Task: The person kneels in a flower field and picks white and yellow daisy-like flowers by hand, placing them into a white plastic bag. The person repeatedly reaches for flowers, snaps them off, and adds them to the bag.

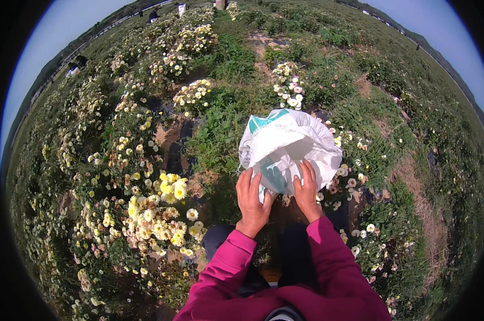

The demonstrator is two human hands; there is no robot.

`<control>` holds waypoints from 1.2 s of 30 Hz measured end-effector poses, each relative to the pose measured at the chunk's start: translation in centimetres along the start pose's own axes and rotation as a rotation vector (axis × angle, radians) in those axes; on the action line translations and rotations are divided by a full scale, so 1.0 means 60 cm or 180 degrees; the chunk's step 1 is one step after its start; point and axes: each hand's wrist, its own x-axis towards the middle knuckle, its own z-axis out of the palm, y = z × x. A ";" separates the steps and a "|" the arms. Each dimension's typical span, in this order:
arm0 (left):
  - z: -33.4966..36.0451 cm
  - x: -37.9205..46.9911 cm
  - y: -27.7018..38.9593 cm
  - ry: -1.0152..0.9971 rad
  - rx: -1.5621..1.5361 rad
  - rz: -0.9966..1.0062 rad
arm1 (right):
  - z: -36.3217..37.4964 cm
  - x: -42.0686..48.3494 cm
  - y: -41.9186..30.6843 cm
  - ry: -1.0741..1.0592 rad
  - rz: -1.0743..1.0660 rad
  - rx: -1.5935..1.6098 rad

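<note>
A white woven plastic sack with green printing stands in front of my knees, its mouth turned towards me and partly gaping. My left hand is at the sack's near left edge, fingers spread upward. At the near right rim, my right hand touches the plastic with its fingers inside or against the mouth. Whether either hand pinches the rim is hard to tell. The sack's contents are hidden. Pale yellow chrysanthemum-like flowers grow thickly to the left of my left hand.
Rows of flowering plants run away from me, with a weedy green strip between them. Black ground film shows at left. Dry straw lies at right. Far off at upper left, people are among the rows, near white sacks.
</note>
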 end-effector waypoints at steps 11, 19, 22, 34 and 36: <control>0.156 0.223 -0.158 -0.1092 -0.0535 -0.1570 | 0.033 0.067 0.034 -0.0152 -0.0685 -0.0974; 0.063 0.006 -0.160 -0.4934 -0.2768 -0.0934 | 0.018 0.189 0.075 -0.1315 -0.2241 -0.1185; 0.067 -0.081 -0.211 -0.4374 -0.4285 -0.1246 | 0.063 0.066 0.154 -0.4237 -0.0499 -0.0782; 0.001 0.090 -0.195 -0.1250 0.1462 -0.0142 | 0.105 -0.029 0.203 -0.1816 0.3813 0.4657; 0.014 0.084 -0.117 -0.1485 0.0921 0.0526 | 0.117 -0.023 0.197 -0.1790 0.3820 0.4772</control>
